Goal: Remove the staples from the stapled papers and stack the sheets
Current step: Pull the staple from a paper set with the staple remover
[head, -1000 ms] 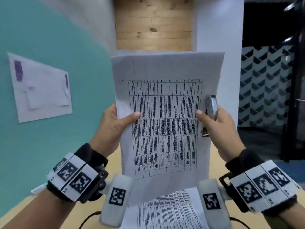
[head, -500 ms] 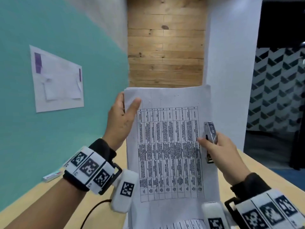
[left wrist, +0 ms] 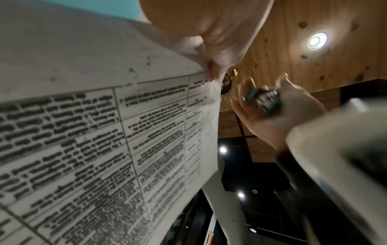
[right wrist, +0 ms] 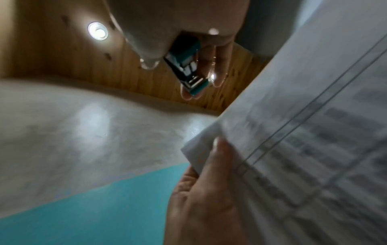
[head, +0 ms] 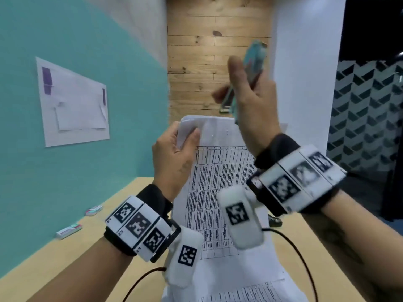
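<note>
In the middle of the head view the left hand (head: 174, 153) holds the stapled papers (head: 218, 192) upright above the table (head: 130, 192), its thumb and fingers pinched on the bent-over upper left corner of the sheets. The printed grid faces the camera, and the lower edge of the papers hangs down toward the bottom of the frame, where another printed sheet (head: 239, 293) lies flat on the table. In the left wrist view the same pinch shows at upper centre, with the fingers (left wrist: 220, 49) clamped on the paper's corner.

The right hand (head: 250, 101) is raised in the upper right centre of the head view, above the top edge of the papers and apart from them. Its fingers are curled round a teal and metal staple remover (head: 253, 62), which is blurred. The right wrist view shows this tool (right wrist: 186, 66) near the top centre, lying between thumb and fingers.

At the lower left of the head view two small boxes (head: 68, 231) lie on the table near the teal wall (head: 87, 29), which carries a taped white sheet (head: 74, 101).
</note>
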Motion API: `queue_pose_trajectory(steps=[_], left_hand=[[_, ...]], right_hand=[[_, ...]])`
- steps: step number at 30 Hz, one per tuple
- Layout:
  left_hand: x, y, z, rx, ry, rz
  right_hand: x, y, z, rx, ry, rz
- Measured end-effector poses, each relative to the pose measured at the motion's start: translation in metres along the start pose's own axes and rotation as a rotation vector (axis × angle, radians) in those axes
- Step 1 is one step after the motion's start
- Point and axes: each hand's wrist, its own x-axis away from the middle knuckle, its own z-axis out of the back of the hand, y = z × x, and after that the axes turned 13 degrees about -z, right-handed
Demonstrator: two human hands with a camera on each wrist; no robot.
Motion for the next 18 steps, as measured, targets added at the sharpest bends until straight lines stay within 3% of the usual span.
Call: queue_pose_trajectory(steps=[5,8,18], left_hand=[[0.001,0.006,-0.003,-0.035,0.032,-0.102],[0.004,0.006,-0.003,-0.072,0.034,-0.126],[0.002,0.015,-0.005,-0.036,0.071,-0.068]], right_hand=[[-0.018,0.016,-0.03,0.087,-0.025,-0.045],[-0.017,0.023,-0.032,0.129,0.03,-0.05],[-0.006,0.028,-0.028,0.493,0.116,0.151]])
